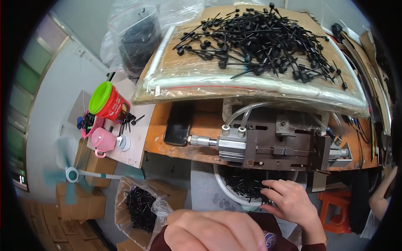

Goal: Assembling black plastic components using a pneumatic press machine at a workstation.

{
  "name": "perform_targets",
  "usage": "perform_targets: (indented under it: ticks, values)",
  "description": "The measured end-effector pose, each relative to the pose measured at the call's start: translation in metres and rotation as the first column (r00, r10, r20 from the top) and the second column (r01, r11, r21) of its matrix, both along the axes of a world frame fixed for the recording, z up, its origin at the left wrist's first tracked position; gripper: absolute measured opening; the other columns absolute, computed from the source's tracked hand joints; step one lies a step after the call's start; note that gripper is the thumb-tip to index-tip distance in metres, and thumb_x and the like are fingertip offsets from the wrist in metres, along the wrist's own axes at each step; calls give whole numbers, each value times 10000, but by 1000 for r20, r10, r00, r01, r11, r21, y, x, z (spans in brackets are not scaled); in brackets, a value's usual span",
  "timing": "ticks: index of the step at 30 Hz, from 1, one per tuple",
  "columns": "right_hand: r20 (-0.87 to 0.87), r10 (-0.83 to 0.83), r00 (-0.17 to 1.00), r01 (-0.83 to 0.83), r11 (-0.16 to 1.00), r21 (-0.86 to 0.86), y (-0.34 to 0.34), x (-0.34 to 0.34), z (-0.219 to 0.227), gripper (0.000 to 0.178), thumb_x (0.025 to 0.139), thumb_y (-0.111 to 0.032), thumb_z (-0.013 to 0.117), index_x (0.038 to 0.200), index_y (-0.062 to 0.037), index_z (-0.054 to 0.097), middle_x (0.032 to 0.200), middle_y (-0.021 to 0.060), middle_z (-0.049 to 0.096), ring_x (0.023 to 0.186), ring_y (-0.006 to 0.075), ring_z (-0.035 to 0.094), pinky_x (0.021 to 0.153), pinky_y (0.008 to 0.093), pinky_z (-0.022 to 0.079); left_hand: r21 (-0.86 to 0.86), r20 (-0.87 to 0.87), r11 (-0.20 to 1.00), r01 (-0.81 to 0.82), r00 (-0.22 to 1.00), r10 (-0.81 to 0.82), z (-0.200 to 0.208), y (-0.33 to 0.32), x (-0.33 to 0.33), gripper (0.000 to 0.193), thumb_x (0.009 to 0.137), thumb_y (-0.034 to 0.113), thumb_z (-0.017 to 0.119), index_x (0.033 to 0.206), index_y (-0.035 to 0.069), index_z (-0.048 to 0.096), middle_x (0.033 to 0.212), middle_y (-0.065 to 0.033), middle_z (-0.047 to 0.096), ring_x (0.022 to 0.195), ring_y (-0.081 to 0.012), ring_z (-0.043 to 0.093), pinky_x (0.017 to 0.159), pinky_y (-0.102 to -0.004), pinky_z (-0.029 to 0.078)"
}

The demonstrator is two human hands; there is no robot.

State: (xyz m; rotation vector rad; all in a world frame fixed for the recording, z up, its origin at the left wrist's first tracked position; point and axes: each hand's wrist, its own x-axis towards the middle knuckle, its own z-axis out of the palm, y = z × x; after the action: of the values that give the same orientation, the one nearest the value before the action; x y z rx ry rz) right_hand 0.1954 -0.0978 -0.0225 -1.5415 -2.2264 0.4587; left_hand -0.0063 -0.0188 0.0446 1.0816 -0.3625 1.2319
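Over a round white basket [221,184] of black cable ties [245,184] below the bench edge, my right hand [291,203] has its fingers spread, slightly bent. Nothing shows clearly between them. My left hand [213,232] is large and close at the lower middle, its fingers curled; the fingertips, and anything in them, are hidden. Above the basket, a clamping fixture [284,146] with metal cylinders and clear air hoses is mounted on the bench. A big heap of black cable ties [268,42] lies on a plastic-wrapped cardboard board [184,77] above the fixture.
Left of the fixture lies a black phone [178,123]. Further left are a red bucket [113,104] with a green rim, a pink cup [103,140] and a spinning fan [72,175]. A lined box [125,221] holds more ties. An orange stool [335,207] and another person's arm [383,196] are at right.
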Motion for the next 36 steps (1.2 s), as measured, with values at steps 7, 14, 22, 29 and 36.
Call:
perform_targets:
  ticks: [7, 14, 22, 29, 36]
  values:
    - [-87, -181, 980, 198, 808, 554, 40, 28, 46, 191, 715, -59, 783, 858, -18, 663, 914, 129, 683, 733, 245, 651, 613, 332, 505, -147, -116, 989, -15, 993, -2, 15, -9, -2, 138, 898, 83, 683, 789, 103, 601, 870, -46, 655, 770, -159, 589, 790, -280, 482]
    - [443, -506, 740, -41, 624, 780, 128, 120, 97, 259, 794, 56, 595, 1033, -37, 632, 1058, 65, 630, 953, 245, 650, 757, 350, 534, -64, 65, 992, 113, 992, -109, 13, -4, 8, 124, 912, 90, 668, 804, 104, 609, 856, -35, 658, 812, -154, 582, 766, -276, 474]
    - [689, -248, 681, -5, 940, 342, 186, 128, 95, 610, 663, 75, 718, 1240, -68, 580, 1164, 50, 602, 1080, 257, 612, 891, 370, 529, -226, -37, 968, 114, 991, -125, 4, -22, -4, 119, 911, 88, 670, 800, 93, 628, 861, -44, 654, 701, -169, 577, 730, -290, 480]
    - [399, -99, 911, 21, 980, 196, 211, 124, 105, 401, 636, 56, 672, 1023, -25, 603, 951, 86, 579, 954, 306, 611, 842, 410, 497, 124, -93, 975, 183, 981, -172, -13, 17, -4, 94, 901, 123, 696, 826, 78, 665, 855, -59, 680, 744, -147, 598, 707, -285, 467]
    - [479, -105, 872, -21, 968, 250, 201, 128, 103, 370, 622, 38, 699, 980, -9, 618, 1032, 84, 541, 967, 302, 599, 846, 415, 494, 237, -203, 963, 125, 976, -76, -43, 31, 2, 161, 893, 184, 698, 835, 37, 669, 828, -104, 680, 728, -216, 619, 673, -334, 509]
